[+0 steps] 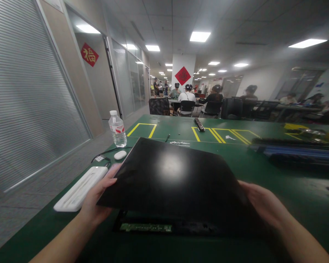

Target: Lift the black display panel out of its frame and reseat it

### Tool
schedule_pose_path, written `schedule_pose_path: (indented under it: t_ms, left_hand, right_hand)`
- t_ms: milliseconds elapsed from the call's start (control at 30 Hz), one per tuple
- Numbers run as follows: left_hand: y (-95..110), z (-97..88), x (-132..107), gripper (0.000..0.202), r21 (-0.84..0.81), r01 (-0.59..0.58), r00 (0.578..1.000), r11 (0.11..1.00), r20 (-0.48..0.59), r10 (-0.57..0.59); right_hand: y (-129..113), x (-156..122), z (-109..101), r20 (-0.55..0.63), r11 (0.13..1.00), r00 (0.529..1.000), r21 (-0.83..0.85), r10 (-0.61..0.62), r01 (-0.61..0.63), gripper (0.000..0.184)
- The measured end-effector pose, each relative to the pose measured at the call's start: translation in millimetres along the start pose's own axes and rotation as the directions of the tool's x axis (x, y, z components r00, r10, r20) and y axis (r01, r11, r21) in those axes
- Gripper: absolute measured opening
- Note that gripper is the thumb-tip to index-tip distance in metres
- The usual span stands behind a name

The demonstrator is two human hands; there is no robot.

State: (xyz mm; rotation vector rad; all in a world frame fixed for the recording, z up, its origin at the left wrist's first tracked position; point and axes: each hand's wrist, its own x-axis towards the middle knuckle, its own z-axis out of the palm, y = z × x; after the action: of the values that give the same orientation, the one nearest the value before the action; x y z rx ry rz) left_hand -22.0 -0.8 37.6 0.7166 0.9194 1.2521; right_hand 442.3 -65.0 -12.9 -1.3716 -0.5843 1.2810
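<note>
A wide, glossy black screen panel (164, 175) is held tilted above the table, with a bright light reflected in its face. My left hand (97, 201) grips its left edge, thumb on top and fingers partly hidden beneath. At the right edge, my right hand (263, 204) has hold of the panel, its fingertips out of sight behind it. Below the panel's near edge shows a dark frame with a narrow green circuit board (145, 227). The rest of that frame is covered or too dark to make out.
The green table (224, 241) bears yellow tape marks. On the left are a white slotted case (80, 190), a white oval object (120, 155), a cable and a water bottle (117, 129). A black ridged strip (199, 125) lies farther back; blurred dark and blue items (298, 153) lie right. People sit beyond.
</note>
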Motion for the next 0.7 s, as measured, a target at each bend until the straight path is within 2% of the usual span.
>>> schedule_pose_path:
  t_ms: [100, 233, 367, 500, 700]
  left_hand:
    - [-1, -0.8, 0, 0.069, 0.002, -0.009, 1.000, 1.000, -0.030, 0.009]
    - [-2, -1.7, -1, 0.067, 0.023, -0.035, 0.999, 0.999, 0.011, 0.035]
    - [-4, -1.9, -1, 0.069, 0.041, -0.044, 0.999, 0.998, 0.023, 0.043]
    - [-5, -0.2, -1, 0.069, 0.052, -0.034, 0.999, 0.998, 0.005, 0.033]
    - [-5, -0.2, -1, 0.068, 0.078, 0.000, 1.000, 0.997, 0.004, 0.000]
  right_hand:
    - [0, 3, -3, 0.004, 0.996, 0.998, 0.058, 0.067, -0.067, 0.023]
    - [0, 6, -6, -0.049, 1.000, 0.999, -0.001, 0.018, -0.018, 0.030]
    - [0, 8, -8, -0.117, 0.999, 0.992, -0.015, -0.038, 0.036, 0.049]
    - [-1, 11, -14, -0.130, 0.998, 0.990, -0.041, -0.052, 0.047, 0.064]
    - [-4, 9, -13, -0.151, 0.993, 0.984, -0.087, -0.096, 0.083, 0.068]
